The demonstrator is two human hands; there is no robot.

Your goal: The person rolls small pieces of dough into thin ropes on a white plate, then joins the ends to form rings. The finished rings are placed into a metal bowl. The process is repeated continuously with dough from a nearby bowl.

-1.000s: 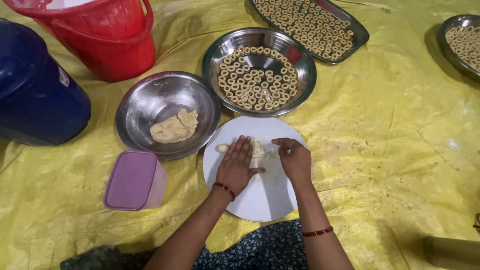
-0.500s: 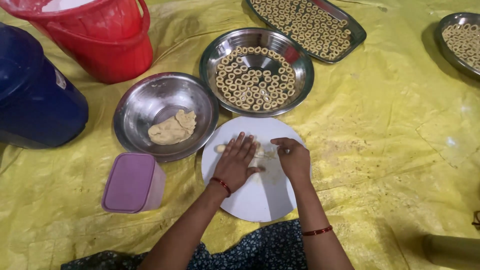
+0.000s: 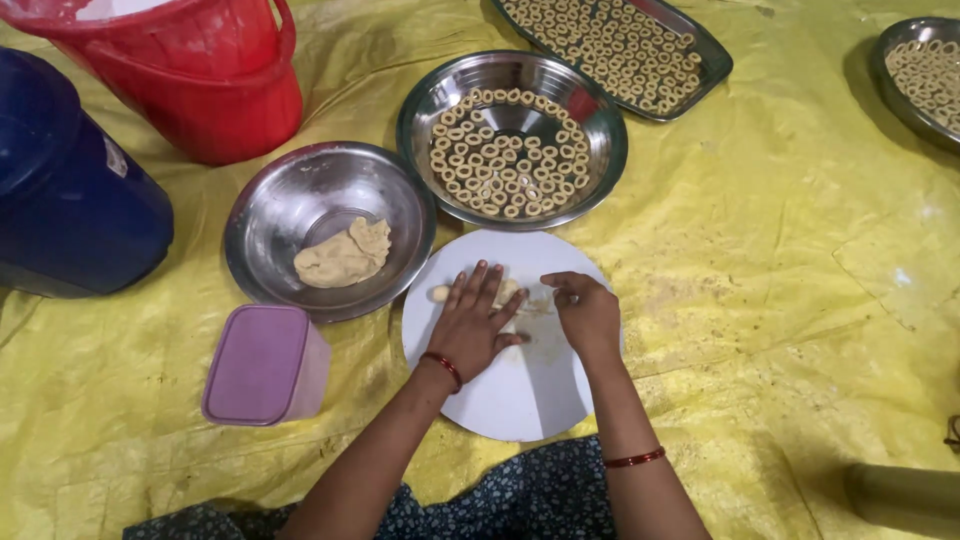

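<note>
Crinkled yellow sheet (image 3: 760, 260) spread flat, bearing white round board (image 3: 520, 400), three steel bowls (image 3: 300, 200), steel tray (image 3: 700, 50), lilac lidded box (image 3: 262, 365), red bucket (image 3: 200, 90), blue drum (image 3: 70, 200).

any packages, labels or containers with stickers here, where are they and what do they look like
Lidded plastic box: left of the white round board, rounded rectangle, pale purple, no label showing.
Blue drum: far left, dark blue, small pale sticker on its side.
Red bucket: top left, no label showing.
No signs or screens.
</note>
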